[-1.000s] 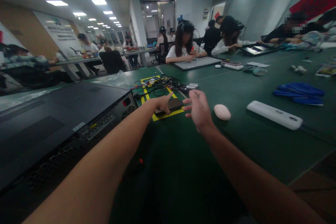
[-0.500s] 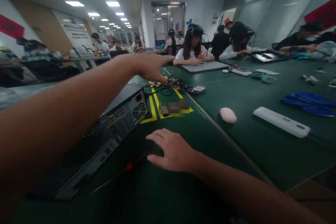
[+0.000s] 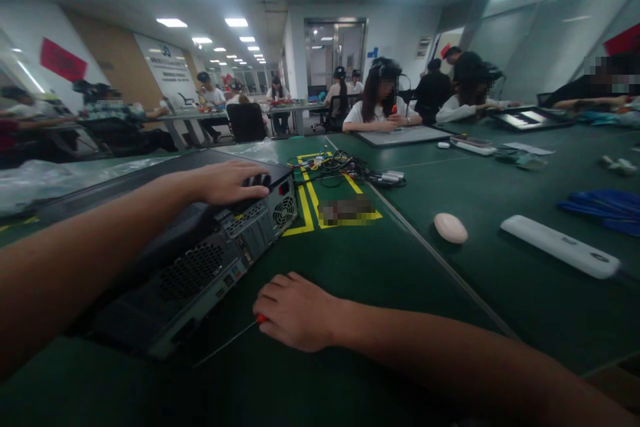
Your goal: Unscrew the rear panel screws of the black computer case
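A desktop computer case (image 3: 193, 273) lies on its side at the left, its rear panel with vents and ports facing me. On its dark top panel rests my left hand (image 3: 227, 183), palm down near the far rear corner, fingers stretched and thumb apart. My right hand (image 3: 297, 313) is closed on a screwdriver (image 3: 261, 318) on the table in front of the case. Its handle is mostly hidden under my fingers; a red part shows, and the thin metal shaft points left toward me.
Tangled cables (image 3: 345, 165) lie behind the case beside yellow tape markings (image 3: 313, 203). A blurred-out object (image 3: 347, 209) sits within the tape. To the right are a pale oval object (image 3: 451, 228), a white bar-shaped device (image 3: 560, 245) and blue cloth (image 3: 603, 209). Several people work beyond.
My left hand has come down from the air onto the case. The right hand has moved left and down and closed around the screwdriver. The view has shifted slightly left and up.
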Motion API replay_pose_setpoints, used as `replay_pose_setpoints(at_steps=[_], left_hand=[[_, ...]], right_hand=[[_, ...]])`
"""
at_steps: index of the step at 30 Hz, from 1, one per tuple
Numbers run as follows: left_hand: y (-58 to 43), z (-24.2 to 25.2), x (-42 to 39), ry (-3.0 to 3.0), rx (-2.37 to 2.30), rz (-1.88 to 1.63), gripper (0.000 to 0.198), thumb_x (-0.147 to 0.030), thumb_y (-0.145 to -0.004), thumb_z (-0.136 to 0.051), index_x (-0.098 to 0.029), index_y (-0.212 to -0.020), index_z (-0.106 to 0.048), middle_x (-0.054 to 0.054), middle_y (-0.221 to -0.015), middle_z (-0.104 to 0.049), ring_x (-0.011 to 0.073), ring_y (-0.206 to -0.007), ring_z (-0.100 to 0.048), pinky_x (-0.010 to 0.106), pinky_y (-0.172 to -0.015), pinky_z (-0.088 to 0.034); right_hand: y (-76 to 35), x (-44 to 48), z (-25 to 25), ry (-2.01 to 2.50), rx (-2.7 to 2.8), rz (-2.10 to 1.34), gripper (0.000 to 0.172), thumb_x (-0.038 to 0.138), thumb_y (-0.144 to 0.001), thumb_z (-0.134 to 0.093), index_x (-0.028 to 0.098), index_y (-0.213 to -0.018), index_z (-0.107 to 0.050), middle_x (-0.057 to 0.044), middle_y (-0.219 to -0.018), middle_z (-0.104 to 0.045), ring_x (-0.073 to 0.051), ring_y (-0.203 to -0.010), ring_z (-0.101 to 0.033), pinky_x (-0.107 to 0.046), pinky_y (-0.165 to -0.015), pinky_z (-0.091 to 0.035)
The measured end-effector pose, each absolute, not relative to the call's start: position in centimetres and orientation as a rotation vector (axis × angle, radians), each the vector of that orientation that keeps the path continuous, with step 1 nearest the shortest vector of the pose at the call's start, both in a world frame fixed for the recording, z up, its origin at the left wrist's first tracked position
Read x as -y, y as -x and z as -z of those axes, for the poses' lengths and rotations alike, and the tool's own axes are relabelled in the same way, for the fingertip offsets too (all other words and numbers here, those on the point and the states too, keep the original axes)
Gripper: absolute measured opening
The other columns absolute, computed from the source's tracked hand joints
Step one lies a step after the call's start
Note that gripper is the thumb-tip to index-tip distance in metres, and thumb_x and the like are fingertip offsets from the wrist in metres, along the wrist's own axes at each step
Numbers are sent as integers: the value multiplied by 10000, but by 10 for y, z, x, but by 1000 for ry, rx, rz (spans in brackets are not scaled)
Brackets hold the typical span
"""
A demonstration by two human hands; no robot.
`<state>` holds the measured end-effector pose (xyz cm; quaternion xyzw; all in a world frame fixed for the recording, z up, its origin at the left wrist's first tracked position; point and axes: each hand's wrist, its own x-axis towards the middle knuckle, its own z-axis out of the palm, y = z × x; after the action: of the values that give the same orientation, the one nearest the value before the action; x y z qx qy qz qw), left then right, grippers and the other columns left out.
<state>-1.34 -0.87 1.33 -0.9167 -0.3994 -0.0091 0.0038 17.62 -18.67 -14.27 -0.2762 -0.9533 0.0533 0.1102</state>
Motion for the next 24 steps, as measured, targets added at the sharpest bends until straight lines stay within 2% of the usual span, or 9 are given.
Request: replay_pose_setpoints(at_steps=[2,5,9,11,14,18,24], left_hand=[[15,-2,7,2903,1277,99,862,-728,-926,-351,-166,-1559,-513,157,-1641,-488,363,-1511,-428,511,-1255,-266],[17,8,5,2931,1303,233,844,-695,-967,-273,-148,-1567,-503,130,-1651,-481,340,-1534,-392,501,-1274,-236],[21,15,0,2931,1333,322,851,-701,-968,-275,-140,-1561,-515,129,-1654,-478,327,-1543,-383,476,-1283,-228],[22,16,-2,2923,1320,343,836,-702,-957,-326,-151,-1550,-535,136,-1643,-492,342,-1531,-404,488,-1278,-242],[22,17,-3,2931,1286,376,811,-684,-958,-363,-147,-1533,-559,148,-1621,-518,357,-1509,-435,493,-1273,-258],[22,17,-2,2916,1307,401,795,-681,-953,-374,-162,-1517,-582,139,-1604,-541,369,-1489,-458,501,-1265,-276],[20,14,1,2909,1298,352,812,-686,-958,-355,-145,-1527,-562,138,-1613,-530,369,-1495,-449,519,-1271,-273]], right_hand=[[-178,187,139,842,2754,-273,278,397,-1084,-513,179,-1201,-639,-103,-1137,-733,-259,-1033,-662,-416,-897,-536],[-182,187,134,921,2655,-465,280,416,-1108,-464,207,-1202,-626,-61,-1045,-733,-205,-871,-673,-327,-769,-516],[-187,186,134,905,2556,-586,286,433,-1105,-448,229,-1214,-616,-38,-1020,-736,-184,-820,-674,-287,-702,-486],[-187,186,136,922,2516,-624,316,456,-1056,-533,222,-1257,-600,-42,-1006,-742,-190,-797,-678,-287,-689,-490],[-186,186,139,1014,2452,-694,448,418,-928,-670,207,-1308,-564,-39,-953,-745,-190,-728,-667,-281,-637,-483],[-186,185,141,1026,2440,-698,321,281,-879,-657,213,-1188,-605,-31,-933,-742,-180,-738,-655,-269,-644,-466],[-186,184,138,983,2526,-644,232,290,-901,-633,218,-1120,-612,-26,-961,-726,-168,-748,-616,-274,-637,-414]])
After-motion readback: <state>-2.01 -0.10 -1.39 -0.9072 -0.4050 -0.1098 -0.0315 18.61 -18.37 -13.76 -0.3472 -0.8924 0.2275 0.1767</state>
